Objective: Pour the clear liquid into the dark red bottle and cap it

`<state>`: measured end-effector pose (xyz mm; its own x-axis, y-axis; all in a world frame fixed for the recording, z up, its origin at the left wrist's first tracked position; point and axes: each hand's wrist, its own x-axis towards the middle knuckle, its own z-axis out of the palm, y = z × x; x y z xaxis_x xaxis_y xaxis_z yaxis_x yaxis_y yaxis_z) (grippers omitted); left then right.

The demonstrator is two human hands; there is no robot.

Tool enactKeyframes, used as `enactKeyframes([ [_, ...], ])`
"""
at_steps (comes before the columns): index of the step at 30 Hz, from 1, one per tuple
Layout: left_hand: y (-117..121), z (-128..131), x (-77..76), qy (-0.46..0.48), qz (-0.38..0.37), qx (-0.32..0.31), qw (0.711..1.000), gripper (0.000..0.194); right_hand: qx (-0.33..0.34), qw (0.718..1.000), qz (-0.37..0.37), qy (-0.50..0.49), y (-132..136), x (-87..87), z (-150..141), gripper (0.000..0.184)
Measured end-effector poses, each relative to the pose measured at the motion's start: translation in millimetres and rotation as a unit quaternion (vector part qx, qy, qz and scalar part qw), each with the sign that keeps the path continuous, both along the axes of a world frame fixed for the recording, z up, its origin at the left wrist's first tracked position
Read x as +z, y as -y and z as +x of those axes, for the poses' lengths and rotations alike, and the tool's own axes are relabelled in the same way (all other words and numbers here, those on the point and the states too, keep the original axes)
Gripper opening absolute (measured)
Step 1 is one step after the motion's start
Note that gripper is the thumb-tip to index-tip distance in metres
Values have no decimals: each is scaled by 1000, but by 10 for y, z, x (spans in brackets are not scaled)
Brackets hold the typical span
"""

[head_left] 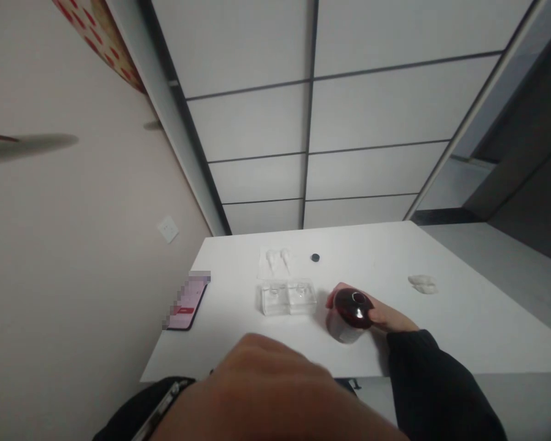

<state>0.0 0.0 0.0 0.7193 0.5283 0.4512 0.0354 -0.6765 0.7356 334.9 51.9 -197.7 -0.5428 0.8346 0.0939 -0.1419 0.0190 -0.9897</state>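
Observation:
My right hand (386, 315) wraps around a jar with a glossy dark red lid (351, 308), and its fingers reach past the far side of the jar. The jar's lower body (340, 331) looks pale and partly see-through. To the left of the jar stands a clear two-compartment plastic tray (288, 298). Behind that lies a white sheet (269, 263) with two clear pieces on it, and a small dark round cap (315, 258) rests to its right. My left hand (266, 392) looms large and blurred close to the camera, at the table's near edge, with nothing visible in it.
A phone (186, 304) with a pixelated screen lies at the white table's (239, 349) left edge, close to the wall (73, 275), which has a white socket plate (168, 229). A crumpled white lump (422, 284) sits at the right. Grey floor shows beyond the table's right edge.

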Motion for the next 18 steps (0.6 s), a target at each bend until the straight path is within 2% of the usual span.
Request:
enactKeyframes([
  [1, -71, -36, -97, 16, 9, -3, 1000, 32, 9, 1000, -6, -2, 22, 3, -12, 86],
  [3, -320, -88, -376, 44, 29, 81, 995, 48, 36, 999, -11, -7, 62, 9, -45, 88],
  [4, -480, -111, -553, 29, 23, 132, 991, 53, 50, 999, -12, -6, 79, 15, -68, 89],
  [6, -795, -158, -947, -56, -35, 213, 975, 68, 70, 997, -10, -6, 109, 34, -131, 92],
  [9, -1086, -216, -1505, -125, -110, 233, 958, 86, 73, 997, -17, -7, 148, 73, -270, 93],
  [11, -1138, -223, -1776, -134, -136, 220, 957, 93, 77, 997, -21, -11, 166, 94, -385, 92],
  [14, -1132, -185, -2011, -121, -166, 207, 957, 98, 80, 996, -17, -26, 171, 99, -560, 90],
  [18, -1171, -132, -2101, -85, -202, 227, 949, 93, 65, 997, -11, -36, 137, 55, -732, 89],
])
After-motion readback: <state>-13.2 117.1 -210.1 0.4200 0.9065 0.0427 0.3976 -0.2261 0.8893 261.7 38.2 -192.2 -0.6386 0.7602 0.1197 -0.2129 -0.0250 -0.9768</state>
